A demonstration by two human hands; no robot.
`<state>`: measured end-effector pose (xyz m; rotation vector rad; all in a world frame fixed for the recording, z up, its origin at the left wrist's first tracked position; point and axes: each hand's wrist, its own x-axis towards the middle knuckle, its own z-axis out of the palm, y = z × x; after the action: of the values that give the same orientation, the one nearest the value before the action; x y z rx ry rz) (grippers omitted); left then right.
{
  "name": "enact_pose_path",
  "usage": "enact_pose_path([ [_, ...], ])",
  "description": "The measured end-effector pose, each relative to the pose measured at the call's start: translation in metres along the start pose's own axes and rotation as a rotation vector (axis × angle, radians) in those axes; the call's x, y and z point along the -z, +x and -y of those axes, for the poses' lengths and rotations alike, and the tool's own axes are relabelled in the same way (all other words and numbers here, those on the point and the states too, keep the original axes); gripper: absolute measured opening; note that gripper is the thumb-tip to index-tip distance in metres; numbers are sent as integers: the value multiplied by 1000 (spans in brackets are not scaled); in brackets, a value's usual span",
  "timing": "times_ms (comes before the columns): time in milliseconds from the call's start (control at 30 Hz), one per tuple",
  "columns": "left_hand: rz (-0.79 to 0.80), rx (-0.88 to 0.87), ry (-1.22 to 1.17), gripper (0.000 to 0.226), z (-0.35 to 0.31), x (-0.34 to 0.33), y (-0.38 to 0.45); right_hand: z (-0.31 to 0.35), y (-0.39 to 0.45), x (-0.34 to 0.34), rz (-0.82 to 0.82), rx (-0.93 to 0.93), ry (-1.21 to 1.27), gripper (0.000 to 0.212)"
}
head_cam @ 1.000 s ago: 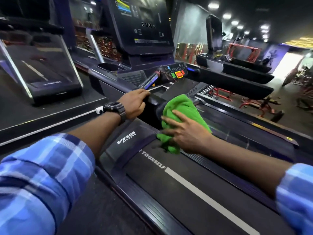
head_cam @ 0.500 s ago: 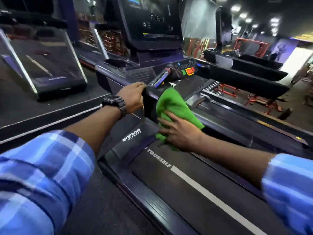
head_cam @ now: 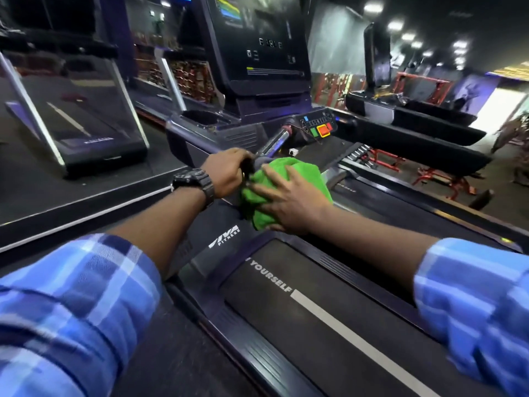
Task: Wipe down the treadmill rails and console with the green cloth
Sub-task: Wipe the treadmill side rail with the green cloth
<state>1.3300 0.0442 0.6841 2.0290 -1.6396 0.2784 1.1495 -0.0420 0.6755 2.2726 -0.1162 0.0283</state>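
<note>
Green cloth (head_cam: 289, 181) sat bunched over the near end of the treadmill's inner handlebar (head_cam: 270, 146), just beside the left hand (head_cam: 226, 174). Half a second earlier it had been lower and slightly apart from that hand, against the dark upright; since then the right hand (head_cam: 289, 202) had carried it up onto the bar end, so the wipe looked to be passing from the upright to the handgrip itself. That hand lay spread over the cloth, fingers fairly straight, pressing it down. The left hand was curled round the bar's end, apparently steadying. The console screen (head_cam: 257, 44) and the button panel (head_cam: 319, 127) appeared not yet reached.

The bar end beneath the cloth was hidden, as were the left fingertips. Screen readouts were too blurred to read. Both plaid sleeves (head_cam: 71, 305) ran off the frame's bottom edge.
</note>
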Motion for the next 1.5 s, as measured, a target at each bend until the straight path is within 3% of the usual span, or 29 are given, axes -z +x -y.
enact_pose_path([
  [133, -9, -8, 34, 48, -7, 2, 0, -32, -48, 6, 61, 367, -12, 56],
  [200, -1, -7, 34, 47, -8, 1, 1, -52, -47, 10, 73, 298, 101, 59],
  [267, 3, 1, 24, 46, -7, 0, 2, -48, -26, 19, 110, 10, 282, 65],
  [333, 4, 21, 16, 45, -6, -2, 5, -19, -2, 24, 131, -183, 263, 64],
  [400, 2, 37, 17, 47, -7, -3, 9, 11, 6, 18, 120, -134, 75, 53],
  [467, 20, 20, 49, 50, -12, -5, 13, 30, -18, 4, 143, 54, -74, 43],
  [533, 22, -19, 73, 48, -21, -7, 12, 38, -63, -10, 207, 227, -174, 39],
  [633, -22, -109, 50, 49, -49, -19, 6, 35, -149, -12, 278, 314, -193, 34],
  [733, -60, -147, 30, 49, -87, -34, -4, 1, -189, 1, 56, 183, -31, 35],
  [833, -100, -75, -35, 48, -115, -40, -10, -29, -159, 22, 92, -110, 119, 58],
  [900, -117, -27, -58, 48, -128, -39, -13, -22, -139, 29, 140, -179, 146, 61],
  [1067, -67, -105, -40, 48, -165, -41, -25, 1, -192, 22, 200, 78, -101, 47],
  [1167, -44, -143, -13, 47, -198, -41, -34, -16, -266, 21, 185, 199, -75, 35],
  [1233, -29, -162, 2, 46, -222, -42, -42, -38, -304, 25, 109, 162, 47, 38],
  [1400, -49, -129, -44, 51, -268, -47, -67, -50, -298, 37, 98, -214, 296, 57],
  [1500, -69, -66, -100, 53, -284, -49, -82, -16, -293, 31, 149, -51, 112, 46],
])
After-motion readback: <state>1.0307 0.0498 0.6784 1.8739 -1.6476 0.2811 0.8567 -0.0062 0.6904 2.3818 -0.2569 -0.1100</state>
